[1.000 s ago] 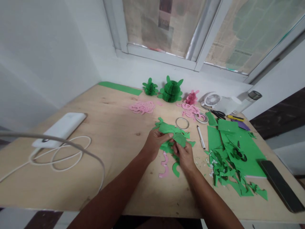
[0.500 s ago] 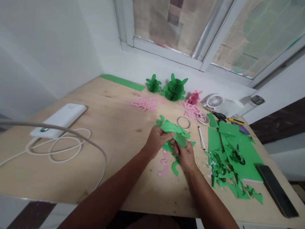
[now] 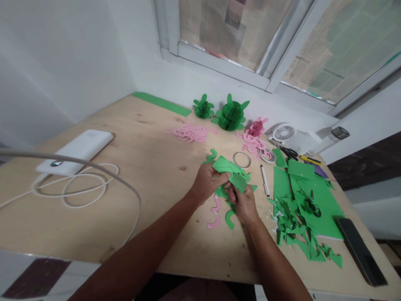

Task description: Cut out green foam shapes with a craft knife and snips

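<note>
My left hand (image 3: 208, 180) pinches a piece of green paper (image 3: 223, 164) between thumb and fingers. Close beside it on the right, my right hand (image 3: 244, 200) is closed around something dark and too small to make out, partly hidden behind the green paper. Other green cut pieces lie beneath both hands. A wavy pink strip (image 3: 214, 213) and a curved green piece (image 3: 229, 220) rest on the wooden table (image 3: 150, 167) just below the hands. Above them is a green squiggle (image 3: 210, 156).
Green scraps (image 3: 293, 228) and sheets lie at the right, near a black phone (image 3: 360, 251) and a white pen (image 3: 265, 180). Paper figures (image 3: 231, 116), pink cutouts (image 3: 191, 133) and a fan (image 3: 282, 131) stand farther back. A white power bank (image 3: 78, 151) with cable sits left.
The view has shifted slightly. Both hands stay close together at the green paper, with almost no change in their grip.
</note>
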A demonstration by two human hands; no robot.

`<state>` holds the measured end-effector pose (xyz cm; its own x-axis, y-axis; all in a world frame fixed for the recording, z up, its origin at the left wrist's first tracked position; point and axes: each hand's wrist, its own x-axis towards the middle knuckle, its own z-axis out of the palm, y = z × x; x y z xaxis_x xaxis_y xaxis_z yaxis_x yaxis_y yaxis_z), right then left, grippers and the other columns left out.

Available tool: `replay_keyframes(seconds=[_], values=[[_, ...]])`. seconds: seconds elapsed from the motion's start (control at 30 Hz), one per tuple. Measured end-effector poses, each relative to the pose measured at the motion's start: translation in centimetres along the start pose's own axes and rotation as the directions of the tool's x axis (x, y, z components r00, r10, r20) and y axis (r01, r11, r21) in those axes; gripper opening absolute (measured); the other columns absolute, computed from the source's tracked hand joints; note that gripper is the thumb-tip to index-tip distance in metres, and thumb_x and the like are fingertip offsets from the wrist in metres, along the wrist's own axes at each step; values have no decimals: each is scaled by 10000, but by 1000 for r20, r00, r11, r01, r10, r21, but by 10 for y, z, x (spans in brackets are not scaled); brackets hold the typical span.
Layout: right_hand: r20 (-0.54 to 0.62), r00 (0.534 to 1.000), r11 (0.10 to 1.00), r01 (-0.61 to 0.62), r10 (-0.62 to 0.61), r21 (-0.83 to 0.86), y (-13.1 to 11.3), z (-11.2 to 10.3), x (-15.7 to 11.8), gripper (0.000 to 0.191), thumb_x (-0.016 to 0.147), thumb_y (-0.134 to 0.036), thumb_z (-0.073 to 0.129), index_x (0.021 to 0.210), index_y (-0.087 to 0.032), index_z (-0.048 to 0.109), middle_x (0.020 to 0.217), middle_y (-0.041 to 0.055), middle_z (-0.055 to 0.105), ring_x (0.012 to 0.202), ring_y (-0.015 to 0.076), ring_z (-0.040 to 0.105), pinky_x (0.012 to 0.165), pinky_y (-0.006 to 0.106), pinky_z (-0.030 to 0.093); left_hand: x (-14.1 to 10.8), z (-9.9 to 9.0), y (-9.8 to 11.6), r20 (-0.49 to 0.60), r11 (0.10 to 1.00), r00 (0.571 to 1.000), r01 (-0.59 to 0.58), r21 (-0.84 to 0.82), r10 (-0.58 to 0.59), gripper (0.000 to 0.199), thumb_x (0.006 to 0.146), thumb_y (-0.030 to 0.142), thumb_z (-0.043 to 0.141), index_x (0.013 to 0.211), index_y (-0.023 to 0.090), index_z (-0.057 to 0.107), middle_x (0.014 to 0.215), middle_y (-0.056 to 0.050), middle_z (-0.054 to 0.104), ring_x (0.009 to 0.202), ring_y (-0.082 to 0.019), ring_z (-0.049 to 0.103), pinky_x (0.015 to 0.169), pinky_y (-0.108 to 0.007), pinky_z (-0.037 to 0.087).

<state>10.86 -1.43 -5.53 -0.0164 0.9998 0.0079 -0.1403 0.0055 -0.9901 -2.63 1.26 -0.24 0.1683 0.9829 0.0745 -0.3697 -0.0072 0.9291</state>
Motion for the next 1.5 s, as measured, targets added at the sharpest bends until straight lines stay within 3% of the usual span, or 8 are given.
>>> replay_keyframes(seconds=[0.33, 0.83, 1.5], values=[[-16, 1000, 1000, -11, 11, -9, 0, 1, 1, 402, 781, -544, 641, 620, -180, 580, 389, -82, 379, 358, 67, 256, 381, 235, 171, 3, -3, -8, -46, 991, 996, -70, 117, 75, 143, 633, 202, 645, 554, 169, 531, 510, 32, 530, 482, -100, 489, 493, -216, 426], [14, 1000, 1000, 1, -1, 1, 0, 1, 1, 431, 790, -596, 622, 674, -181, 616, 392, -85, 365, 358, 73, 235, 383, 245, 152, 1, -2, -4, -30, 994, 998, -44, 97, 47, 131, 619, 172, 615, 539, 175, 511, 495, 35, 514, 460, -92, 473, 466, -206, 415], [-59, 995, 981, -74, 86, 180, 2, 16, -3, 493, 710, -584, 698, 534, -213, 426, 396, -85, 340, 362, 64, 219, 364, 226, 123, 0, 4, -12, -135, 987, 986, -79, 143, 98, 191, 637, 209, 625, 540, 189, 461, 470, 52, 473, 440, -92, 460, 452, -211, 382]])
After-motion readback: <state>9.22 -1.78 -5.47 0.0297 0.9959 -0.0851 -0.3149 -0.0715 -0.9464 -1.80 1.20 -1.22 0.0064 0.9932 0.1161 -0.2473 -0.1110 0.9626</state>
